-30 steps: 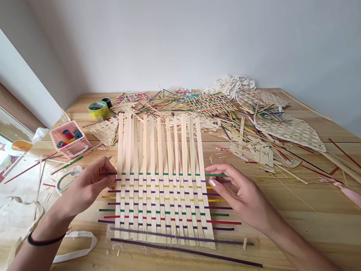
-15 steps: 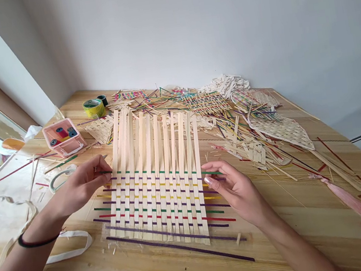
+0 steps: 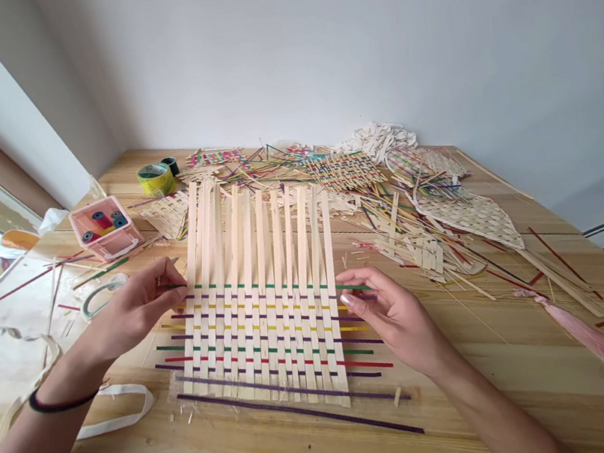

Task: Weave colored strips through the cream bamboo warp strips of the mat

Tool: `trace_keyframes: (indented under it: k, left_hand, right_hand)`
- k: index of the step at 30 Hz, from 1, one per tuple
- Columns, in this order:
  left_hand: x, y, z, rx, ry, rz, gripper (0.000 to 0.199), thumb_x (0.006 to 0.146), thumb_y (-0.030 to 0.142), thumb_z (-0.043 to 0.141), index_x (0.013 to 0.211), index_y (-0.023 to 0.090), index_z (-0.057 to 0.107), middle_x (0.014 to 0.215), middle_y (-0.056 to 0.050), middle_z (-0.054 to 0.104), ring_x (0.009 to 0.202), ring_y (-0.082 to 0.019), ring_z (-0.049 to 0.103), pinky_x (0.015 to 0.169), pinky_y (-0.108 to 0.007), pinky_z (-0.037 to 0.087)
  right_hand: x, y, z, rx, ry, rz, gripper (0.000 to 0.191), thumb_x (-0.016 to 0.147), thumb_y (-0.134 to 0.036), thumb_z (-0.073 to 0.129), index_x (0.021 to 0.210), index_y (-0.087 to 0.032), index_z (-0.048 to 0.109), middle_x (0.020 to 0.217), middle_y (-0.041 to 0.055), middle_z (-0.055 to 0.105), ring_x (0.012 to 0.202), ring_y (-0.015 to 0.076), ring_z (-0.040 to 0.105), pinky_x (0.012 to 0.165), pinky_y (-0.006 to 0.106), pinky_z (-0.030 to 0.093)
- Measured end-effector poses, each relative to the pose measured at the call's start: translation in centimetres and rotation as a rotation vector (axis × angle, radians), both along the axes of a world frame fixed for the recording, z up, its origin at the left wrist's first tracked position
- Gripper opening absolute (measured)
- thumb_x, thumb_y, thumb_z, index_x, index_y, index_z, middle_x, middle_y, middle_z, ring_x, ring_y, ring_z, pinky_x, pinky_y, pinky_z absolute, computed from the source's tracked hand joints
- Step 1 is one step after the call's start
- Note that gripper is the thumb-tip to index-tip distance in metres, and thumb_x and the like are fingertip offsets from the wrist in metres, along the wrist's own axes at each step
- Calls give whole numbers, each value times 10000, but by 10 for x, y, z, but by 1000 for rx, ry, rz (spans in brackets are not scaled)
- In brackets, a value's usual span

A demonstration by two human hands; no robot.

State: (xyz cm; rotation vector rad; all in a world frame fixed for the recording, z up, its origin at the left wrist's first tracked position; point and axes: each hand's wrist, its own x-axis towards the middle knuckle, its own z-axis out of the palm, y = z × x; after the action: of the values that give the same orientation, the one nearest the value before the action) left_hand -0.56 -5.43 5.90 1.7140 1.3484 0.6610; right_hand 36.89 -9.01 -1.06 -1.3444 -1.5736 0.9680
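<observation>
A woven panel (image 3: 272, 329) of pale bamboo strips lies on the table, crossed by thin purple, yellow, green and red strips. Its upright strips (image 3: 263, 232) fan out unwoven at the far end. Along the topmost woven row runs a green strip (image 3: 270, 286). My left hand (image 3: 140, 303) pinches that strip's left end beside the panel. At the right edge, my right hand (image 3: 386, 312) has thumb and forefinger closed around the strip's other end. A loose dark purple strip (image 3: 301, 413) lies along the near edge, where clear tape covers the panel's bottom.
On the left stand a pink box (image 3: 106, 229) with thread spools and a yellow tape roll (image 3: 155, 179). A heap of coloured strips and woven pieces (image 3: 347, 170) fills the back. A woven fan (image 3: 471, 220) and a pink tassel (image 3: 603, 344) lie right. A white band (image 3: 121, 424) curls near my left forearm.
</observation>
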Motion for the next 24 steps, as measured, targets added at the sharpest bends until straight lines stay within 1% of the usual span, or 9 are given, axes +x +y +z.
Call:
trace_keyframes:
  k: [5,9,16,20,24]
  left_hand:
    - [0,-1,1,-8,7,-1,305,917,535,626,829,247,581,761,4,590,715,-190,538,653,-321,454]
    - [-1,0,-2,0,13,1,337,921,557,619,819,239,576,742,3,557,688,-178,504,619,-309,432]
    - [-5,3,-12,-4,-17,-8,342,931,560,628,843,233,577,750,11,562,688,-166,503,611,-290,423]
    - [-6,4,-15,-3,-32,-26,348,939,562,619,835,235,566,743,18,556,681,-165,501,613,-290,420]
    - [-7,5,-18,11,-28,-15,358,933,559,630,824,225,563,737,19,556,680,-162,494,609,-283,423]
  right_hand:
    - [0,0,0,-5,5,2,299,947,-507,654,1126,-268,657,1106,70,677,992,231,666,905,395,583]
    - [0,0,1,3,-11,3,286,952,-495,650,1125,-267,660,1096,66,681,988,227,666,937,403,565]
    - [0,0,0,11,-14,6,280,948,-491,652,1110,-263,669,1079,58,687,962,216,668,915,375,568]
    - [1,0,0,5,-20,12,274,948,-488,652,1100,-261,674,1072,57,691,947,214,669,884,356,574]
    - [1,-1,1,1,-22,13,268,952,-484,643,1094,-260,678,1046,53,694,925,210,669,859,347,578]
